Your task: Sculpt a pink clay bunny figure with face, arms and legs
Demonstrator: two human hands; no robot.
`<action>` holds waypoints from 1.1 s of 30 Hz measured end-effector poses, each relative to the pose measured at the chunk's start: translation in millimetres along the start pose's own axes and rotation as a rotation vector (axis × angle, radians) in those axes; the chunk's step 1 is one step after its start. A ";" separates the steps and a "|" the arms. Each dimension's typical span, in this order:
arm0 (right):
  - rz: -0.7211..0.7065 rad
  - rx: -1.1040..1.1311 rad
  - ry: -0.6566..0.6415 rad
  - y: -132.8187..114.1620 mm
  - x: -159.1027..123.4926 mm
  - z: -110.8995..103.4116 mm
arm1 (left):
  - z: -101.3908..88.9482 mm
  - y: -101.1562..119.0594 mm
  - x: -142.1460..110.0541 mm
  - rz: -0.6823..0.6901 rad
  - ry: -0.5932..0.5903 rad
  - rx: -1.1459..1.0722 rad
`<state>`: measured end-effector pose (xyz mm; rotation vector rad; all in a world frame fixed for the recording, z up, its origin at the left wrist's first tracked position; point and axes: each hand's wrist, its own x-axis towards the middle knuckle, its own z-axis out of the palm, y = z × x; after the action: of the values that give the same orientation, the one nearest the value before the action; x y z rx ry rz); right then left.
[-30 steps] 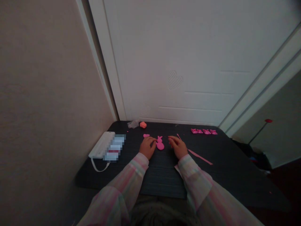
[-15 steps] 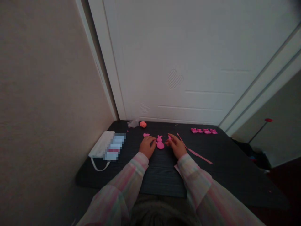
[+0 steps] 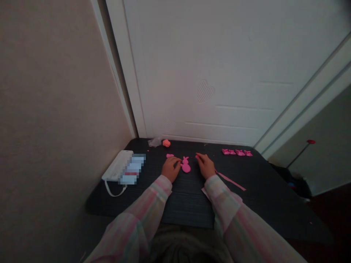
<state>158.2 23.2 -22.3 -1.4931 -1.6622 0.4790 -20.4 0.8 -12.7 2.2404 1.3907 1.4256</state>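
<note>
Left hand (image 3: 171,169): I see it from above, fingers curved, tips at the near-side edge of the pink rabbit figure; whether they pinch its edge or merely rest beside it, I cannot tell from here.
Right hand (image 3: 206,167): thumb and forefinger brought together on a small pink piece (image 3: 196,156); the grip covers most of it, so I can't read its shape.
Pink rabbit figure (image 3: 186,168): lying on the dark table (image 3: 186,208) between both hands, ears toward the door (image 3: 236,73); any fine surface detail is too small for me.
Pink lump (image 3: 170,156): just beyond the left hand, which may overlap its lower edge from my viewpoint.
Pink strip (image 3: 231,180): runs out from beside the right wrist; its far end is lost to me behind the hand.
Pink bows (image 3: 237,152): four in a row at the far right, folds blurred.
Orange lump (image 3: 166,143): at the back edge, beside a crumpled clear wrapper (image 3: 155,142) whose contents I can't make out.
Screen (image 3: 133,170): pixelated, unreadable to me, overlapping a white box (image 3: 118,165); a white cable (image 3: 115,194) loops below.
Striped sleeves (image 3: 148,204): cut off at the bottom of my view.
</note>
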 end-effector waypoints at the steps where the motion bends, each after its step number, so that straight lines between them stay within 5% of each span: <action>1: -0.003 -0.023 -0.009 0.5 3.7 2.5 | 0.0 -0.2 0.1 -0.006 0.002 0.000; 12: 0.027 -0.051 -0.090 -3.0 17.8 15.6 | 1.0 -2.5 -1.4 -0.074 0.000 -0.031; 20: 0.206 0.332 0.013 -13.2 9.8 -0.5 | -2.7 5.4 -0.3 -0.118 0.007 -0.108; 28: 0.252 0.749 -0.165 -51.3 -33.8 -19.4 | -18.8 36.9 0.0 -0.189 -0.145 -0.334; 33: 0.303 0.874 -0.274 -52.7 -45.7 -23.5 | -21.0 39.3 -0.5 -0.219 -0.232 -0.518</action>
<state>140.9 -37.2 15.9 -1.0220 -1.1455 1.4151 -12.2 -28.6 19.8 1.7948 1.0117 1.2301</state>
